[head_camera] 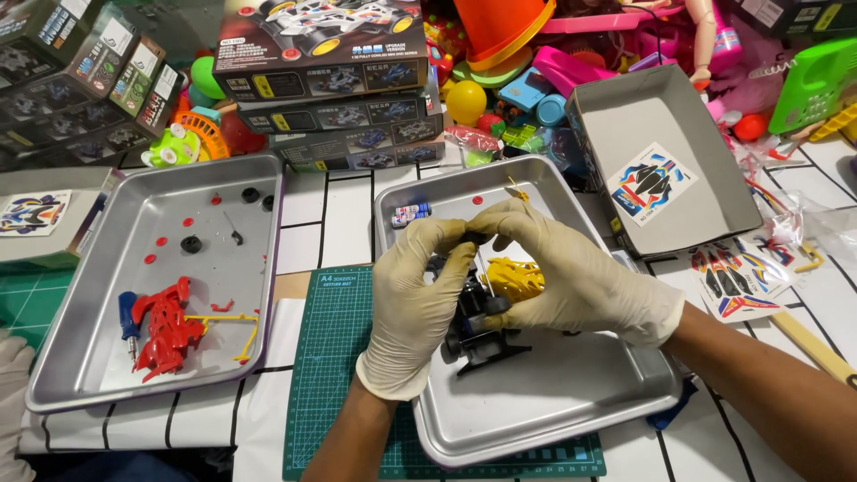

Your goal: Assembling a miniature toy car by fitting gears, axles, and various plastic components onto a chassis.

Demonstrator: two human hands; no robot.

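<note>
Above the right metal tray [571, 402], the gloved left hand [415, 299] and right hand [571, 281] pinch a black toy-car chassis [478, 326], fingertips [464, 234] closed on its top. It seems mid-assembly; seating the part wants steady pressure. Behind stand stacked dark model-car boxes [330, 80]; a sticker sheet [652, 183] lies in a grey box lid [705, 223].

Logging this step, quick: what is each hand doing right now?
Left hand: closed, gripping the black toy car chassis over the metal tray.
Right hand: closed, fingertips pinching a small part at the chassis top; which part cannot be told.
</note>
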